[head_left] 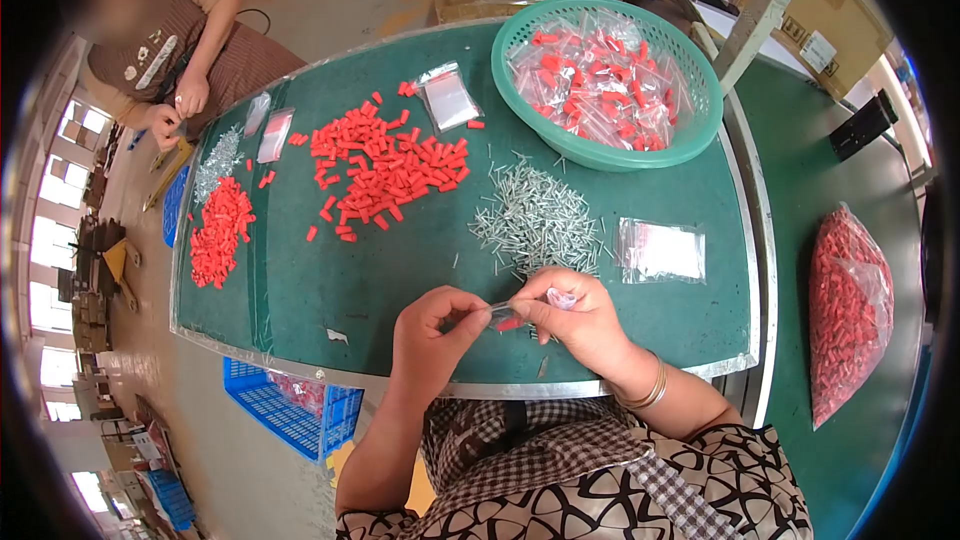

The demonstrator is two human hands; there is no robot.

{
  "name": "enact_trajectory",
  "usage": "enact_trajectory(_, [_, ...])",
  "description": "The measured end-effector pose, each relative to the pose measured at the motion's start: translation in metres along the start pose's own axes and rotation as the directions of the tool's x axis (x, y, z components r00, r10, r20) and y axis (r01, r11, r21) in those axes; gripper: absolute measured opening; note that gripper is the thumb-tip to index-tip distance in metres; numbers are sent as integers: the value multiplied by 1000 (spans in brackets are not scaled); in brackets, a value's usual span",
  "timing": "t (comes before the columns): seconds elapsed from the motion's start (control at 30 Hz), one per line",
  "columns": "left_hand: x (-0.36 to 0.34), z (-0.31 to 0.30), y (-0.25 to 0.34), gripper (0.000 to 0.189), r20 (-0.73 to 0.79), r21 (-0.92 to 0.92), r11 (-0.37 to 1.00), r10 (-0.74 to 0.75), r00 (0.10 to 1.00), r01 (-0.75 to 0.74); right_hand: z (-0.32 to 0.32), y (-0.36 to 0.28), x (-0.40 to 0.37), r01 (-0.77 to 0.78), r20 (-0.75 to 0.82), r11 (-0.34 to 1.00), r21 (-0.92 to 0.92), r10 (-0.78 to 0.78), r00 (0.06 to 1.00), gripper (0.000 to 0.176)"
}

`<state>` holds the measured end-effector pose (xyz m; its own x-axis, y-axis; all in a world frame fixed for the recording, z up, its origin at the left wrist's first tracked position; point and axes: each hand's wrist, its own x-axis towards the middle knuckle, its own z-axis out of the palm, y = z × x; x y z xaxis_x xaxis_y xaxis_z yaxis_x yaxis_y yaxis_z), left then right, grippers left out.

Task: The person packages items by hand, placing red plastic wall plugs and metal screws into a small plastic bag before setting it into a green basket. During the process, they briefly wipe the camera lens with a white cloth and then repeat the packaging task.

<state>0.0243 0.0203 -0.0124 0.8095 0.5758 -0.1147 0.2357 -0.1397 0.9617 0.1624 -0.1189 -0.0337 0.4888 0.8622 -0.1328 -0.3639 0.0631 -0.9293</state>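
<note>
My left hand (440, 330) and my right hand (575, 320) meet over the table's near edge, each pinching the top of a small clear plastic bag (503, 314). A red piece shows in the bag between them. Crumpled clear plastic (561, 298) sticks out at my right hand's fingers. Just beyond my hands lies a pile of silver screws (535, 218). Farther left is a heap of red plugs (385, 165). A stack of clear bags (661, 251) lies to the right of the screws.
A green basket (507, 90) of filled bags stands at the back right. Another stack of bags (448, 98) lies near it. At left, a co-worker (190, 50) stands by smaller piles of red plugs (220, 232) and screws (217, 162). A large bag of red plugs (848, 315) lies far right.
</note>
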Motion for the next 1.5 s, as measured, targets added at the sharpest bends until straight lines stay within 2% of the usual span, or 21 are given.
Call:
enact_trajectory(0.13, [0, -1, 1, 8, -27, -90, 992, -90, 996, 87, -1, -1, 1, -30, 13, 999, 22, 30, 999, 7])
enact_trajectory(0.23, [1, 0, -2, 7, -34, -11, 1000, 17, 999, -17, 3, -5, 1, -75, 8, 997, -1, 75, 997, 8])
enact_trajectory(0.33, [0, 4, -1, 7, -24, -1, 1000, 31, 999, -31, 1, 4, 2, -63, 20, 998, -9, 63, 998, 9])
enact_trajectory(0.43, [0, 7, 1, 6, -22, -108, 993, -56, 998, 53, 1, 5, 1, -75, -3, 997, 28, 75, 997, 9])
enact_trajectory(0.53, [0, 6, 0, 5, -12, -163, 982, -98, 995, 95, 0, 7, 2, -26, -3, 999, 43, 26, 1000, 9])
enact_trajectory(0.63, [0, 10, 3, 4, -21, -301, 947, -119, 993, 107, 2, 4, 2, -40, 1, 999, 15, 40, 999, 8])
enact_trajectory(0.73, [1, 15, 3, 5, -15, -318, 944, -99, 995, 89, 4, 8, 2, -24, -7, 999, 37, 24, 1000, 7])
enact_trajectory(0.83, [1, 18, 2, 4, -42, -219, 976, 12, 999, -21, 2, 5, 1, -32, -1, 999, 20, 32, 1000, 7])
enact_trajectory(0.93, [1, 17, 1, 5, -42, -174, 983, 59, 997, -65, 1, 7, 1, -5, 0, 1000, 16, 5, 1000, 8])
enact_trajectory(1.03, [0, 18, 2, 3, -97, -224, 974, 14, 995, -35, 0, 3, 2, -73, -24, 994, 84, 76, 997, 9])
enact_trajectory(1.13, [1, 12, -1, 2, -48, -298, 947, -138, 989, 118, -2, -3, 3, -64, -48, 998, -21, 63, 997, 7])
enact_trajectory(1.23, [2, 15, 4, 3, -77, -258, 961, -126, 989, 102, -2, -6, 2, -75, -84, 997, -18, 73, 994, 7])
enact_trajectory(1.4, [2, 14, 4, 6, -130, -413, 911, -53, 990, -5, -10, -32, -1, 109, -187, 991, -74, -121, 975, 10])
enact_trajectory(1.43, [1, 13, 3, 7, -150, -440, 898, -47, 988, -24, -13, -48, -1, 152, -221, 983, -101, -171, 960, 10])
enact_trajectory(1.5, [-4, 15, 1, 7, -117, -386, 922, -84, 990, 32, -24, -88, 10, 256, -334, 933, -252, -332, 882, 11])
